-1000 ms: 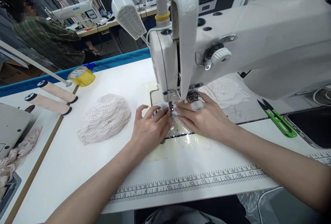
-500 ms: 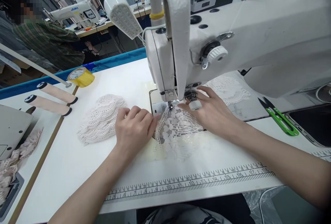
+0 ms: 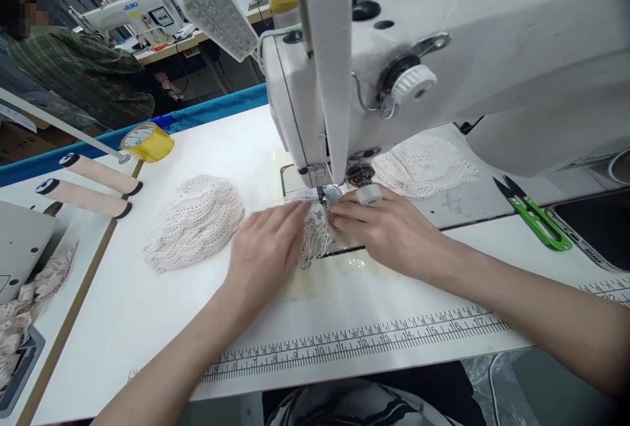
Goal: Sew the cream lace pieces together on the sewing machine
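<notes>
A white sewing machine [image 3: 305, 111] stands over a piece of pale lace [image 3: 315, 232], part of which lies under its needle. My left hand [image 3: 268, 239] rests at the lace's left edge, its fingers together and blurred; what they grip is hidden. On the right side, my right hand [image 3: 388, 226] has its bent fingers pressed on the lace close to the presser foot. One lace pile [image 3: 197, 222] lies left of my left hand. Another lace stack [image 3: 426, 167] sits behind my right hand, on the machine bed.
Green snips [image 3: 536, 219] and a dark phone [image 3: 598, 226] lie at the right. Yellow tape [image 3: 147, 142] and two thread cones [image 3: 83, 197] are at the left. A printed ruler [image 3: 364, 342] runs along the front edge. A person [image 3: 73, 75] sits beyond the table.
The lace under the needle has turned and gathered into a narrower piece. My left hand has moved right and up, and my right hand's fingers have come down onto the lace. The view has shifted slightly.
</notes>
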